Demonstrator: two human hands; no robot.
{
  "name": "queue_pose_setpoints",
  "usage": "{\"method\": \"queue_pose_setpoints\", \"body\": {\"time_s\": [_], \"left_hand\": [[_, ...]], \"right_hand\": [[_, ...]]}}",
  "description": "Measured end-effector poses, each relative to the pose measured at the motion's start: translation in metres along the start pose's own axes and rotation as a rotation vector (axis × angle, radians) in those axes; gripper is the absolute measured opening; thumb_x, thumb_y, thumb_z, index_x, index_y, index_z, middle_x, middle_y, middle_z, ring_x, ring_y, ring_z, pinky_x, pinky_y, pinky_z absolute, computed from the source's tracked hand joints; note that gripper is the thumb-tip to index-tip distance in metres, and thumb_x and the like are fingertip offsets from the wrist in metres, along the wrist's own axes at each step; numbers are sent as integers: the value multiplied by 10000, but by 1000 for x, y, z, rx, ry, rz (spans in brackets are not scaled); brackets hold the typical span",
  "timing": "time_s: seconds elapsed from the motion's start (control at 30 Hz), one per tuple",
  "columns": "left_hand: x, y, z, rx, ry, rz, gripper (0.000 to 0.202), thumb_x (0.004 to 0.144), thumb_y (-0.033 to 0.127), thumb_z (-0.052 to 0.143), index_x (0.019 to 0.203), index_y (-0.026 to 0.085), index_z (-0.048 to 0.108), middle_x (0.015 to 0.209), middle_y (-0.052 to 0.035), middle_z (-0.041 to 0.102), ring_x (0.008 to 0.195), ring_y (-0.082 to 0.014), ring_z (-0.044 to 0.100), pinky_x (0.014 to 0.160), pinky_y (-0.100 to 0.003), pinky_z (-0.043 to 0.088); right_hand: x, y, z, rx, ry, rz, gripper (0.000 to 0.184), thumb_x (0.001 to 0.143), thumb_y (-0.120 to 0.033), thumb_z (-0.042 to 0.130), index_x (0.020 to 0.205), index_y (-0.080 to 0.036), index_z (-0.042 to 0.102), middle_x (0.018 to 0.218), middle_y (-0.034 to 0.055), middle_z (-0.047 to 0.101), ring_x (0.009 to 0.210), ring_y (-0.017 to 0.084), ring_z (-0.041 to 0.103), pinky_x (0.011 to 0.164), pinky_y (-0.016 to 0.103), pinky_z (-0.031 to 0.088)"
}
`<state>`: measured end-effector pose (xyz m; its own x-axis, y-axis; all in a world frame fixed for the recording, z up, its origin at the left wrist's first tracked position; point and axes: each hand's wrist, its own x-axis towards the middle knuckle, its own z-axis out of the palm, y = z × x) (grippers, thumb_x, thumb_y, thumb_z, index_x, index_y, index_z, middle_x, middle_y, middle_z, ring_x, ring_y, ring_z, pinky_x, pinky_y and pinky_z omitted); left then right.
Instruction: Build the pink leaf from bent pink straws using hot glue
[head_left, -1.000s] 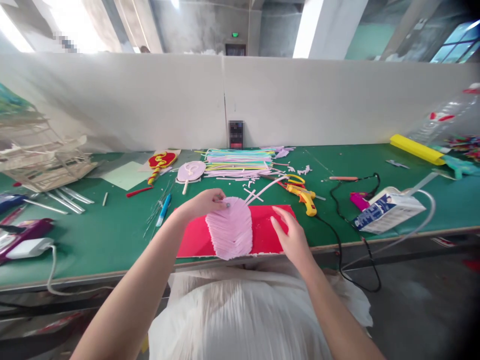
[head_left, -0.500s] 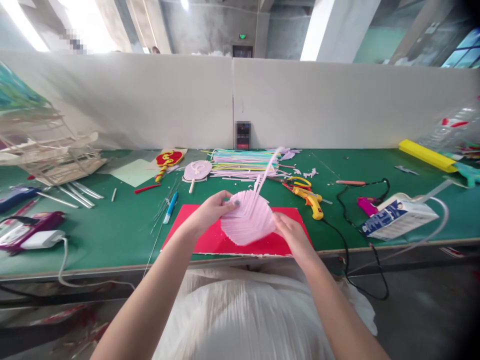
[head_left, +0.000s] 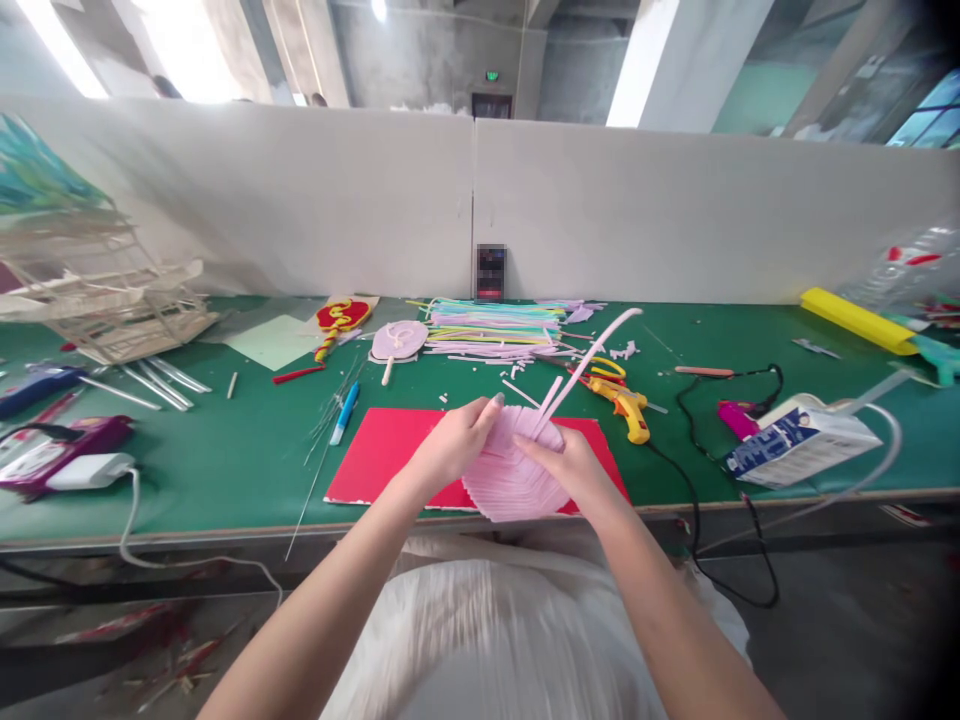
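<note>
A pink fan-shaped piece [head_left: 517, 485], built of ribbed strips that look like pipe cleaners, is held above a red board [head_left: 390, 450]. Long pink strips [head_left: 592, 360] stick up from its top toward the right. My left hand [head_left: 459, 440] pinches the piece at its upper left edge. On the right edge, my right hand [head_left: 574, 460] grips it with the thumb lying across the front. The fingers behind the piece are hidden.
Beyond the board lies a bundle of coloured strips [head_left: 495, 330]. A yellow glue gun [head_left: 626, 405] with a black cord is to the right, near a carton [head_left: 802, 440]. Leftward are a blue pen [head_left: 345, 412], a pink round fan shape [head_left: 397, 342] and metal rods [head_left: 161, 385].
The pink piece has come lower and nearer to me, and its long strips lean further right. My right thumb now lies over its front; my left hand has shifted right.
</note>
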<state>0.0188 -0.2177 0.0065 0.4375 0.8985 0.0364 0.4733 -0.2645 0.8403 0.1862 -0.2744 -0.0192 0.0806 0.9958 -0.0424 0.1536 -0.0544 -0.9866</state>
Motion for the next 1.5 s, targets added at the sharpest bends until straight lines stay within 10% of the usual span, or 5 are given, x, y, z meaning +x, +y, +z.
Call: {"method": "queue_pose_setpoints", "body": {"time_s": [0.67,1.0,1.17,1.3,1.5], "left_hand": [[-1,-4,7,-13,57,20,471,898,565,268,786,185,523,720,9,545,719,-154,499,658,-245,396],[4,-18,3,-55,34,41,495,931,507,227,1055,169,567,1033,-68,652,989,-204,578,835,-286,457],[2,-51,-8,445,92,-43,425,907,330,397,1310,204,439,1428,-130,410,1332,-275,340,1072,-471,261],[-11,-72,-5,615,24,-150,515,922,357,372,1397,161,337,1521,-167,197,1410,-305,128,1097,-558,119],[-18,-56,-5,397,233,-122,442,934,338,318,1317,165,452,1473,-143,335,1395,-278,206,1113,-497,152]], "right_hand": [[1,0,-1,43,125,28,395,650,-482,707,878,-159,711,825,59,731,807,263,672,660,322,523],[15,12,-4,130,288,-18,465,650,-498,704,967,-157,701,966,90,724,954,305,653,797,408,538],[27,17,-27,137,403,-116,483,661,-473,706,1011,-141,680,1021,101,711,1003,283,640,877,410,514],[33,5,-44,137,331,-198,443,680,-434,712,1030,-165,669,1081,81,694,1055,255,617,928,389,480],[38,-28,-51,-24,-12,-100,413,664,-424,728,991,-175,692,990,64,722,946,249,658,858,394,505]]}}
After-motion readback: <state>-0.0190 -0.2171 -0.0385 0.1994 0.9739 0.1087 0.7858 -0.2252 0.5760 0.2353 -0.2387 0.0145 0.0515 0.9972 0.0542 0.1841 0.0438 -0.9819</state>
